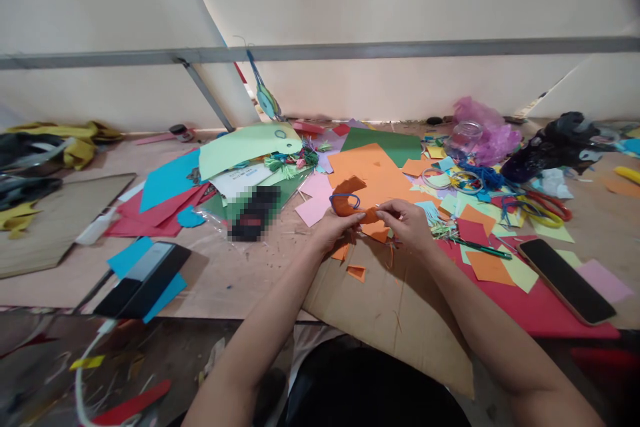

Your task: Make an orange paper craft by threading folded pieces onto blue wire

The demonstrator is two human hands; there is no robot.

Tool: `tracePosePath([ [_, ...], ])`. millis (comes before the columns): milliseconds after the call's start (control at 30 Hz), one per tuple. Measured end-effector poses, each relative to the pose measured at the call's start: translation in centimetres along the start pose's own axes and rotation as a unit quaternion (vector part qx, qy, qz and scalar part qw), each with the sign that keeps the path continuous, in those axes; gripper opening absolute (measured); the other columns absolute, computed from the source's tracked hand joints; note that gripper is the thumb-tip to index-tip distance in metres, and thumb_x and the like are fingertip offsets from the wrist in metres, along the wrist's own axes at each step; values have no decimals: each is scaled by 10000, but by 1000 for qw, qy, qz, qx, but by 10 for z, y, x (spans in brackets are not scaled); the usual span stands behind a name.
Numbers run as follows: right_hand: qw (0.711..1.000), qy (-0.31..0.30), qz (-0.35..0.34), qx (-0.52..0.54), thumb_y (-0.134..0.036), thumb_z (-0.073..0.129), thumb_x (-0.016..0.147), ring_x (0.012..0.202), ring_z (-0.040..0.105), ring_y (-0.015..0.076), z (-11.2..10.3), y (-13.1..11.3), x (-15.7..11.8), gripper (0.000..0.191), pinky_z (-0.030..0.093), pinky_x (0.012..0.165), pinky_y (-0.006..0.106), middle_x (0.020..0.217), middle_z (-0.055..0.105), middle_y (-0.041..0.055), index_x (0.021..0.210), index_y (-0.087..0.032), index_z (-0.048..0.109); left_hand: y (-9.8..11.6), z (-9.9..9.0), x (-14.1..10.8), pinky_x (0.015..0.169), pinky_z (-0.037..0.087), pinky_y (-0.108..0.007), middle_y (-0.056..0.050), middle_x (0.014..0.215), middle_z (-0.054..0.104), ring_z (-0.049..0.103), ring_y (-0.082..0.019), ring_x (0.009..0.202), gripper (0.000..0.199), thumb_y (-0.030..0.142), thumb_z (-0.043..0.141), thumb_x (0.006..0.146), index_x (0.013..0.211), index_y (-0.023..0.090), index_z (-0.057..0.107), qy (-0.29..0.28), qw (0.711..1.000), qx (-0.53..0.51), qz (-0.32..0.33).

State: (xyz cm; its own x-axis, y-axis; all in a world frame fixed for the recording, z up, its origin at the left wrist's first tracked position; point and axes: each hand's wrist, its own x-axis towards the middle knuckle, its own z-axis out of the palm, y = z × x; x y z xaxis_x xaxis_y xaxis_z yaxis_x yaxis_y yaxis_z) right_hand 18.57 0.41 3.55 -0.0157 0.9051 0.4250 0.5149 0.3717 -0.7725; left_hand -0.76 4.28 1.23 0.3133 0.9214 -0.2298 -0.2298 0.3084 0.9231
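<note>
Between my two hands is a curved piece of orange paper [349,191], held above a sheet of brown cardboard [370,307]. My left hand [336,228] pinches its lower left part, and a blue cord loop [353,198] shows beside that hand. The fingertips of my right hand [406,220] are closed on the paper's right end. Small orange scraps [357,272] lie on the cardboard under my hands. Behind them is a large orange paper sheet [373,170].
Coloured papers, a green pen [483,249], a phone [566,281] and yellow-and-red-handled scissors [545,210] lie to the right. A pink plastic bag [493,133] and a jar [467,137] stand behind. At left, a power bank [143,283] has a white cable [80,373].
</note>
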Motion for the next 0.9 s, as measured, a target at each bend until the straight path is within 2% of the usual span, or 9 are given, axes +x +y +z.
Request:
tracePosePath([
  [100,998,-9,52,43,-385,685,860,654,671,171,1,1,1,202,508,605,280,784,751,33,908,-195,731,-3,0,2,556,544,-275,-28,658,679,613,-125,536,512,426,943,554,893,123,708,4,1000,-25,15],
  [300,986,-28,127,103,-490,703,824,547,649,150,3,3,0,312,491,538,259,674,710,20,771,-183,683,-3,-1,3,531,523,-254,-34,647,680,612,-121,531,536,427,965,500,855,119,707,15,1000,-7,11],
  [500,981,-37,139,130,-538,719,789,513,629,141,6,6,1,363,480,525,256,658,689,13,738,-184,658,-2,1,2,522,526,-259,-27,586,662,605,-128,502,532,436,956,514,867,120,713,6,1000,3,-6],
  [700,975,-51,150,154,-530,733,770,577,626,147,8,4,3,350,491,572,264,678,678,5,793,-184,684,0,5,1,544,516,-227,-23,647,689,609,-104,517,554,394,960,523,935,125,707,15,1000,-20,3],
  [833,973,-17,157,165,-562,735,763,556,599,143,8,1,3,382,472,552,270,650,657,4,725,-191,654,2,6,0,531,507,-235,-19,653,690,624,-123,529,672,521,912,574,1093,154,693,-15,999,-44,8],
  [900,971,-8,156,180,-566,743,753,554,596,140,9,0,2,386,479,557,276,677,667,9,730,-190,658,1,8,-1,519,484,-217,-1,609,657,606,-110,516,637,538,893,603,1070,152,696,-33,998,-45,22],
])
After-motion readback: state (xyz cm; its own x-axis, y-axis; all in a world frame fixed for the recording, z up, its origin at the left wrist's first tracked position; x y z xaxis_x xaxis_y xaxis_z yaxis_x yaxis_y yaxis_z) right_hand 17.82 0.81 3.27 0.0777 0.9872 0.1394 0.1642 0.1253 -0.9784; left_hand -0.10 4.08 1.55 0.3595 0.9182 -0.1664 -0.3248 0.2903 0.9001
